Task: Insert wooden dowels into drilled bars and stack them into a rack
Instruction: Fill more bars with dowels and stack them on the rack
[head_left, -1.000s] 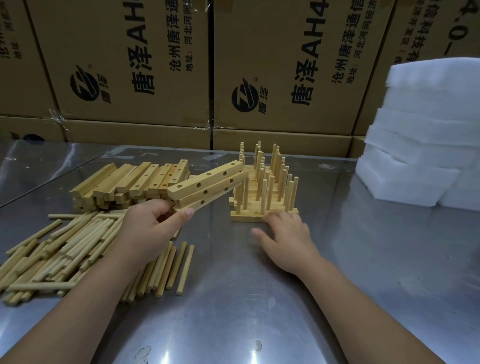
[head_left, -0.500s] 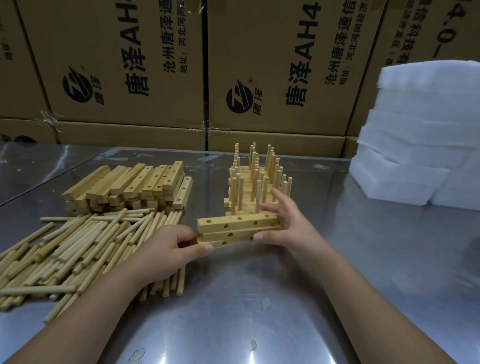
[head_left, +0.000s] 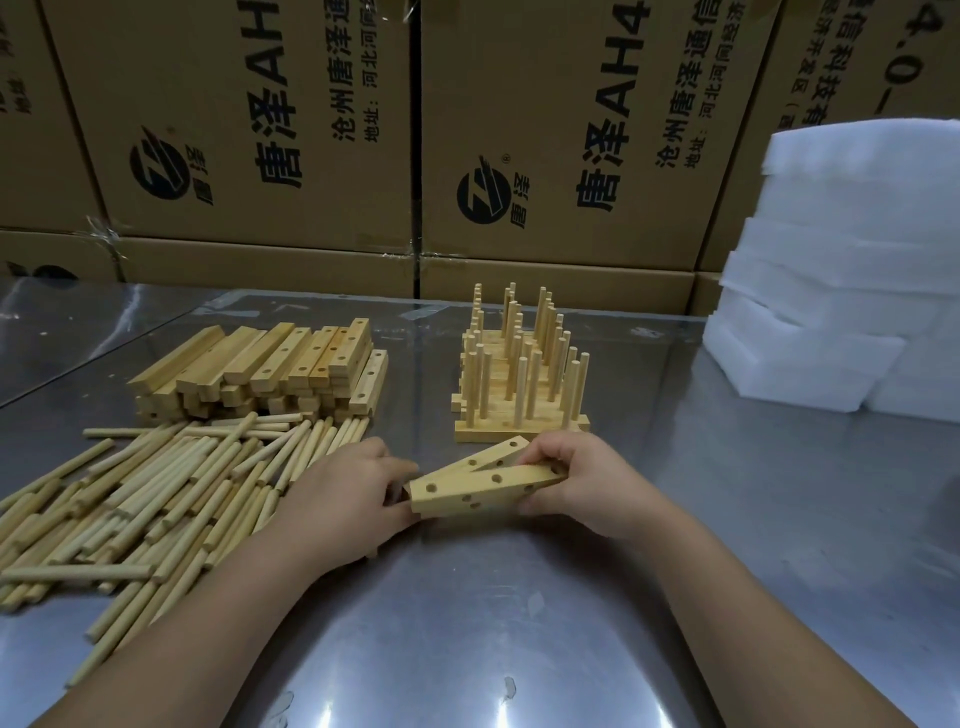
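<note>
In the centre of the frame, a fanned bundle of drilled bars (head_left: 480, 491) sits between both hands. The left hand (head_left: 353, 499) curls its fingers (head_left: 397, 467) round the left end, and the right hand (head_left: 589, 483) pinches the right end. Just behind them on the table (head_left: 519, 623) stands the rack (head_left: 519, 415), its stacked bars full of upright dowels. Loose dowels (head_left: 145, 493) and spare bars (head_left: 260, 364) lie at the left.

On the surface (head_left: 519, 623), loose dowels (head_left: 156, 493) lie left with bars (head_left: 260, 369) beyond, the rack (head_left: 519, 384) centre, foam (head_left: 841, 280) far right, boxes (head_left: 561, 130) behind.
</note>
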